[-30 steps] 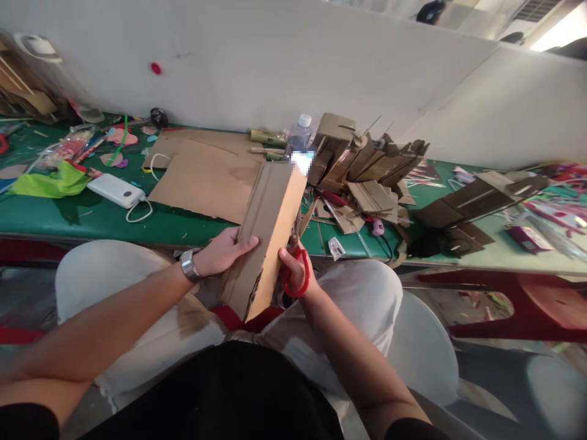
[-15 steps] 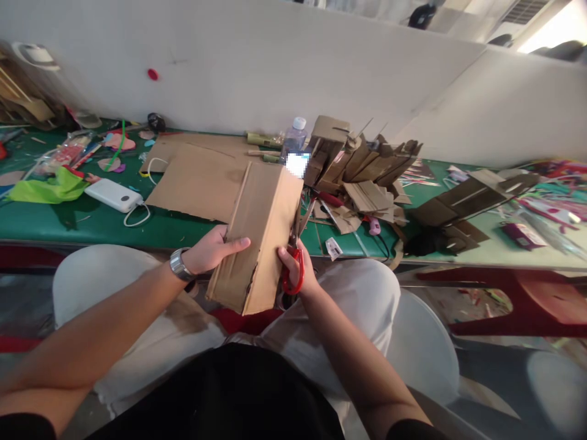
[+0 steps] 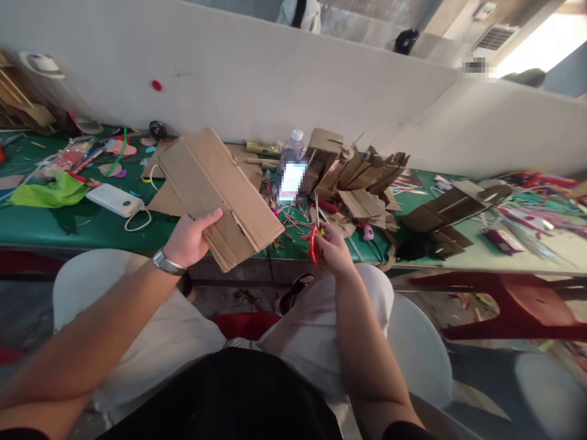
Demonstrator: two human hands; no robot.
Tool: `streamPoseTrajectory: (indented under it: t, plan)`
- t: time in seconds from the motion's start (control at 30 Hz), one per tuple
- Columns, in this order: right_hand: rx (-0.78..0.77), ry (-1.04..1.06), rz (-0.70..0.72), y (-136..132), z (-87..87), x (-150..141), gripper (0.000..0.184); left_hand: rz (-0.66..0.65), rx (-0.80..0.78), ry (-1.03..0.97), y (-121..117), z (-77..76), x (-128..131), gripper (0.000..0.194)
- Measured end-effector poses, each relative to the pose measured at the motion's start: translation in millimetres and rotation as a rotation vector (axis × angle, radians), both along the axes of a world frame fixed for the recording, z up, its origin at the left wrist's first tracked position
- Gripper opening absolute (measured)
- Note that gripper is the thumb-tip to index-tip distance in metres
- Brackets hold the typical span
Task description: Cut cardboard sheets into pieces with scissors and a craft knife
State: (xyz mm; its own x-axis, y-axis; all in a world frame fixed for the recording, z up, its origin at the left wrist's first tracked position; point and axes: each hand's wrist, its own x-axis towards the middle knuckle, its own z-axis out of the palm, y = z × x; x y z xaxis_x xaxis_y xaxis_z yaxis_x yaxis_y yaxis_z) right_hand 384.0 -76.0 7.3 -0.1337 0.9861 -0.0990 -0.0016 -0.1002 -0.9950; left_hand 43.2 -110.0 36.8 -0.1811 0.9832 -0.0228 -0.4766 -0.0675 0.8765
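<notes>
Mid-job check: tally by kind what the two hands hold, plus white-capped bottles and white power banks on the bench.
Cardboard piece, in the left hand: 1
Red-handled scissors, in the right hand: 1
White-capped bottle: 1
White power bank: 1
Total: 4

Left hand's got a folded piece of cardboard by its near edge, thumb on top. Right hand's holding red-handled scissors, just right of the cardboard, not touching it. White power bank sits left of the cardboard, bottle behind and right of it, loose scraps further right, all on a green table.
</notes>
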Motion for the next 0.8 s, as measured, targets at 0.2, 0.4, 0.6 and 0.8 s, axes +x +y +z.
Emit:
streamPoseTrajectory:
  t: [0.2,0.4,0.6,0.8]
  plan:
    - [0.015,0.179,0.228,-16.0,6.5,-20.4,0.059,0.223,0.242,0.579,-0.8,-4.8,-5.5,0.036]
    - [0.022,0.264,0.355,-36.1,-4.8,-45.5,0.061,0.146,0.548,0.893,-3.8,12.6,-28.1,0.032]
    - [0.005,0.296,0.359,-52.8,-28.4,-69.7,0.080,0.365,0.672,1.175,2.7,16.9,-49.6,0.027]
    - [0.017,0.319,0.193,-55.4,-30.2,-80.4,0.080,0.129,0.701,1.292,10.6,4.0,-45.2,0.033]
